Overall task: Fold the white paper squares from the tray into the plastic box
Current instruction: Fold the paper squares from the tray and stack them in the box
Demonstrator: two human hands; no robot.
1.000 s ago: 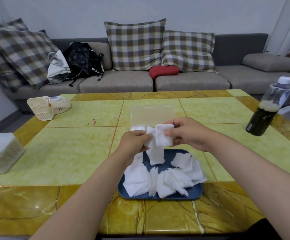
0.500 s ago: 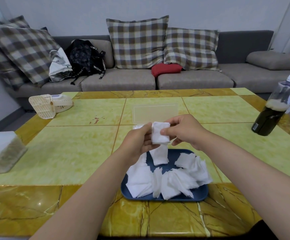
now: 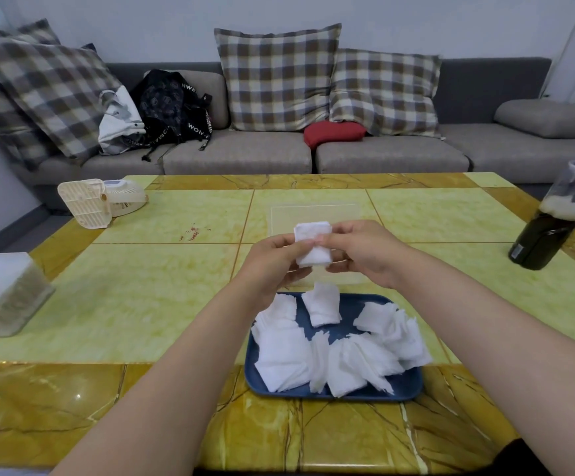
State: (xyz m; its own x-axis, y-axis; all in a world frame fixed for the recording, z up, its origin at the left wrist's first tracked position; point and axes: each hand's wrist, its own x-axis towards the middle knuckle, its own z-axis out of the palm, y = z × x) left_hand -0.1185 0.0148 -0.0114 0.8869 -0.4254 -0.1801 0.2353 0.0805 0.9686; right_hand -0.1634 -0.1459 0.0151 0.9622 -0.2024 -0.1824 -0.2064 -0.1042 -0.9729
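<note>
A folded white paper square (image 3: 313, 243) is pinched between my left hand (image 3: 272, 262) and my right hand (image 3: 361, 250), held in the air above the table. Just behind and partly under the hands lies the clear plastic box (image 3: 315, 214), shallow and hard to see against the green top. Near the table's front edge sits the blue tray (image 3: 406, 386), holding several loose white paper squares (image 3: 320, 348), one of them folded at its far side.
A dark bottle with a white cap (image 3: 554, 221) stands at the right edge of the table. A cream fan (image 3: 97, 204) lies at the far left, a white box (image 3: 1, 293) at the near left. A grey sofa with plaid cushions (image 3: 279, 77) runs behind.
The loosely held paper has been folded into a compact small rectangle between both hands. The hands have drawn closer together in front of the box.
</note>
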